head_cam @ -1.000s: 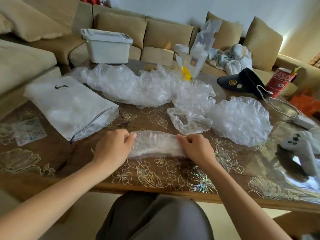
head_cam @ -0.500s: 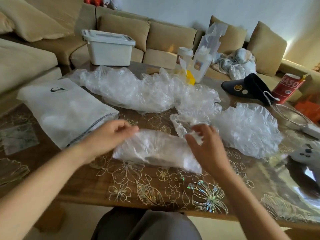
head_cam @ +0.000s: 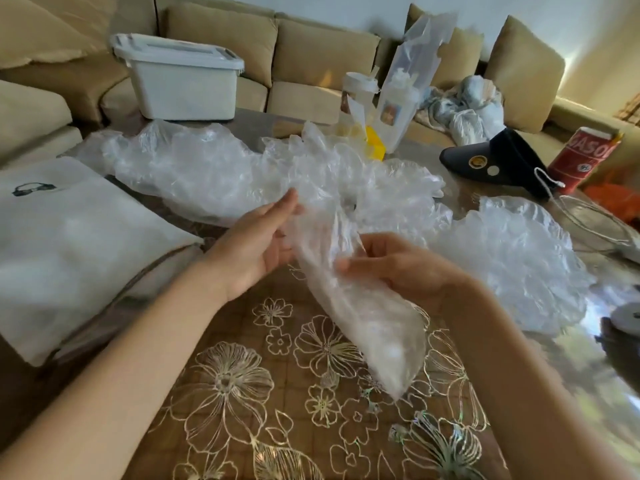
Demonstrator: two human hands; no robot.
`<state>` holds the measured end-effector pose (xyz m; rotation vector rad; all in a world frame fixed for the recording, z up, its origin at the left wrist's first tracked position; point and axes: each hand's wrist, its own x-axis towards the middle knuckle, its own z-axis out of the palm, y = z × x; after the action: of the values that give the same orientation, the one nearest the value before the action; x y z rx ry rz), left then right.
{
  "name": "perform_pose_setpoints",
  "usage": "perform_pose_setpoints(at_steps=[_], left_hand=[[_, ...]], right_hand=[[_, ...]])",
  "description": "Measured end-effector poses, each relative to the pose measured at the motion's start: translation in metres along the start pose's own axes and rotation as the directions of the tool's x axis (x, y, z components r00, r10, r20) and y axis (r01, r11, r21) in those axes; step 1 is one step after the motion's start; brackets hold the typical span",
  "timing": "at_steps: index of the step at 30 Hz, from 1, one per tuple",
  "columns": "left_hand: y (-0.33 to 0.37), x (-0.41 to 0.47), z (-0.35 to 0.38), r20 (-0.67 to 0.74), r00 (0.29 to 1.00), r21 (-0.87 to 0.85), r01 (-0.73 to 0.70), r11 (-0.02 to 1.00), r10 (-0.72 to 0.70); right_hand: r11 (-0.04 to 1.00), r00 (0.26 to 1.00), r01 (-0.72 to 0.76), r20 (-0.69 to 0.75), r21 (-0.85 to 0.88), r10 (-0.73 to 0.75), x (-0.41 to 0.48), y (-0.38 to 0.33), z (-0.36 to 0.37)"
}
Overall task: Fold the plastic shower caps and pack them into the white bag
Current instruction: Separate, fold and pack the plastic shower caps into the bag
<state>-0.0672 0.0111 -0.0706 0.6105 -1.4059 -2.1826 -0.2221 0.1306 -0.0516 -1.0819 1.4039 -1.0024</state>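
The folded shower cap (head_cam: 360, 306) is gripped by the curled right hand (head_cam: 408, 268); the flat left hand (head_cam: 256, 244) is laid against it; whether its lower tip touches the desk (head_cam: 277, 393) cannot be told; the white bag (head_cam: 76, 244), left of that hand, is cut off.

Right of the white bag (head_cam: 79, 244) the flowered surface (head_cam: 277, 393) lies bare down to the near edge, but past the bag's far side a ridge of loose caps (head_cam: 214, 174) blocks passage, and a spread cap (head_cam: 512, 258) fills farther right.
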Motion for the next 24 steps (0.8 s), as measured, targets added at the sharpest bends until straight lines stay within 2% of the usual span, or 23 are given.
perform_pose_setpoints(at_steps=[1,2,4,6,8,12,15,19,24], left_hand=[[-0.006,0.005,0.002,0.003,1.000,-0.097,-0.008,0.995,0.008],[-0.009,0.004,0.003,0.013,1.000,-0.117,-0.008,0.993,0.010],[-0.015,0.007,0.008,0.068,0.998,-0.073,0.008,0.997,-0.003],[-0.020,0.009,0.012,0.079,0.997,0.005,0.009,1.000,-0.009],[-0.023,0.009,0.014,0.014,1.000,0.049,-0.022,0.999,0.021],[-0.023,0.008,0.014,-0.044,0.996,0.045,-0.073,0.996,0.075],[-0.025,0.006,0.015,-0.038,0.993,0.127,-0.109,0.986,0.114],[-0.027,0.007,0.013,-0.080,0.982,0.211,-0.154,0.965,0.174],[-0.033,0.008,0.014,-0.127,0.969,0.314,-0.163,0.935,0.211]], right_hand=[[0.994,0.993,0.072,-0.102,0.079,-0.064,0.004,0.005,-0.004],[0.980,0.973,0.144,-0.202,0.140,-0.114,0.003,0.009,0.000],[0.963,0.933,0.221,-0.321,0.155,-0.163,0.007,0.020,0.001],[0.971,0.917,0.231,-0.347,0.062,-0.196,0.008,0.026,0.004],[0.973,0.923,0.228,-0.327,0.034,-0.205,0.006,0.027,0.007],[0.967,0.943,0.210,-0.291,0.145,-0.161,0.006,0.027,0.009],[0.957,0.954,0.209,-0.257,0.203,-0.153,0.005,0.029,0.013],[0.967,0.906,0.205,-0.402,0.153,-0.128,0.006,0.033,0.010],[0.981,0.892,0.173,-0.435,0.084,-0.120,0.005,0.037,0.006]])
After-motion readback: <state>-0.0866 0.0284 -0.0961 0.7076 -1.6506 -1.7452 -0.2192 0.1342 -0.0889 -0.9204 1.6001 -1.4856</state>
